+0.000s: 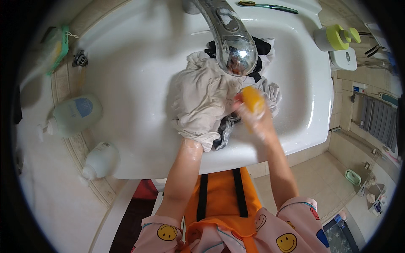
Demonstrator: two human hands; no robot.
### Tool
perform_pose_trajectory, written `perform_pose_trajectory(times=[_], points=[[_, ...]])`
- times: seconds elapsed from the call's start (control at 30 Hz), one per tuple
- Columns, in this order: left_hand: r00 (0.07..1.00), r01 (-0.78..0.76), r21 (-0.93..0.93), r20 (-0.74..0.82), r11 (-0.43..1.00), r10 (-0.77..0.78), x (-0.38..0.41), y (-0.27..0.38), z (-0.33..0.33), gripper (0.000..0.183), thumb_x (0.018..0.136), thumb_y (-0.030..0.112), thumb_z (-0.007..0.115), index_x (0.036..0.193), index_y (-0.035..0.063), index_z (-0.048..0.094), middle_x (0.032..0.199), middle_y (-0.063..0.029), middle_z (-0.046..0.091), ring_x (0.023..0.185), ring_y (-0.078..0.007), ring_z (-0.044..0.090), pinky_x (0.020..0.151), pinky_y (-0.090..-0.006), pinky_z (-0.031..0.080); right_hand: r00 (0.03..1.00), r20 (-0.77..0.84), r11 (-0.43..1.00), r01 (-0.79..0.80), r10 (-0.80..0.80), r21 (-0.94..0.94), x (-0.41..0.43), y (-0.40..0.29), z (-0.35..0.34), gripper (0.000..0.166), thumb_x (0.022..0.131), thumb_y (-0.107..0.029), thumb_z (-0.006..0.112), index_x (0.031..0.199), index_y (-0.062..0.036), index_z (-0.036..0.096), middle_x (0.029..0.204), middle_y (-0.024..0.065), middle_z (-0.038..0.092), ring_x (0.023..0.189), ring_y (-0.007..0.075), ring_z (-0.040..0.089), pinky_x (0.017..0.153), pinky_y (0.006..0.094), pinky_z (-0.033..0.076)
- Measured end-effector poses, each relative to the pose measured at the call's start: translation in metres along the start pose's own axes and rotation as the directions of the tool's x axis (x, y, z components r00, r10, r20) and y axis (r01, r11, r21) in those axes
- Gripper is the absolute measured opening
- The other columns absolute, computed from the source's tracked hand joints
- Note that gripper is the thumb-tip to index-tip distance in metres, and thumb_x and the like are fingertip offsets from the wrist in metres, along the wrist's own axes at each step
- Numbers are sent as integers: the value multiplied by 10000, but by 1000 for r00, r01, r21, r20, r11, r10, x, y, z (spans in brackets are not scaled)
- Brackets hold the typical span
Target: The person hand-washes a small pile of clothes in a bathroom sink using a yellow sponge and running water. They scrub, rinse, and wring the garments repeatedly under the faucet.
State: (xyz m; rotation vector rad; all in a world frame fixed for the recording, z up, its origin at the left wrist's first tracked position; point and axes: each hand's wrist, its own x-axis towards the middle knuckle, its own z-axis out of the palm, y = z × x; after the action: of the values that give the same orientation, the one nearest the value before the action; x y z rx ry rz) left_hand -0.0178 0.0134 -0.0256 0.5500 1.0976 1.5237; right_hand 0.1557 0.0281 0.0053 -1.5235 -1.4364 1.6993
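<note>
A yellow bar (253, 98), apparently soap, is gripped in my right hand (255, 117), which is blurred and bears white lather. That hand is above the right side of a bunched, wet off-white cloth garment (204, 88) in the white sink (303, 126). My left hand is hidden inside the garment's near end; only the wet wrist (191, 145) and forearm show. Dark, lathered fabric (224, 132) lies between my arms. Black cloth (263, 46) and pale cloth (272, 91) are partly covered by the faucet (239, 47) and the garment.
A toothbrush (269, 7) lies on the sink's back ledge. A green-topped pump bottle (335, 38) stands at the right rim. Along the left are two translucent bottles, one with a pump (77, 115) and one capped (101, 160), plus a drain strainer (80, 58).
</note>
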Motion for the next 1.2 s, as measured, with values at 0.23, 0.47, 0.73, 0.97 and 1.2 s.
perform_pose_trajectory(times=[0.23,0.47,0.73,0.97,1.2], points=[[996,-75,218,-26,973,82,3,12,-5,330,869,204,656,1115,2,570,1026,-91,595,978,-221,561,933,-336,487,910,308,778,401,-278,-483,-5,-28,57,620,745,-148,761,1255,30,457,1097,227,600,998,379,627,841,442,515],[983,182,-552,134,813,-129,-8,3,4,433,932,313,518,1249,20,486,1216,-124,507,1147,-238,468,1034,-374,377,755,560,778,561,-340,-284,-37,-65,82,636,690,-140,783,1220,29,473,1110,220,579,994,370,620,865,428,528],[918,396,-828,353,397,-179,-1,-6,14,563,1004,437,361,1402,39,390,1434,-162,406,1340,-258,361,1149,-417,252,840,214,278,389,-499,-879,15,-55,70,740,766,-620,663,1105,26,537,1018,159,596,872,311,596,708,391,489],[988,146,-593,132,792,-84,-13,-4,21,753,964,545,432,1475,8,301,1454,-176,420,1333,-293,403,1151,-413,260,836,169,220,324,-522,-920,36,-42,60,817,814,-631,597,1129,120,541,1159,299,563,1017,426,554,876,470,467],[938,345,-329,93,879,-334,-15,5,25,854,956,641,352,1533,45,150,1576,-156,211,1455,-319,203,1174,-454,181,886,84,446,309,-457,-840,34,-35,69,826,841,-644,543,1209,95,520,1190,271,558,1048,396,555,878,451,458]])
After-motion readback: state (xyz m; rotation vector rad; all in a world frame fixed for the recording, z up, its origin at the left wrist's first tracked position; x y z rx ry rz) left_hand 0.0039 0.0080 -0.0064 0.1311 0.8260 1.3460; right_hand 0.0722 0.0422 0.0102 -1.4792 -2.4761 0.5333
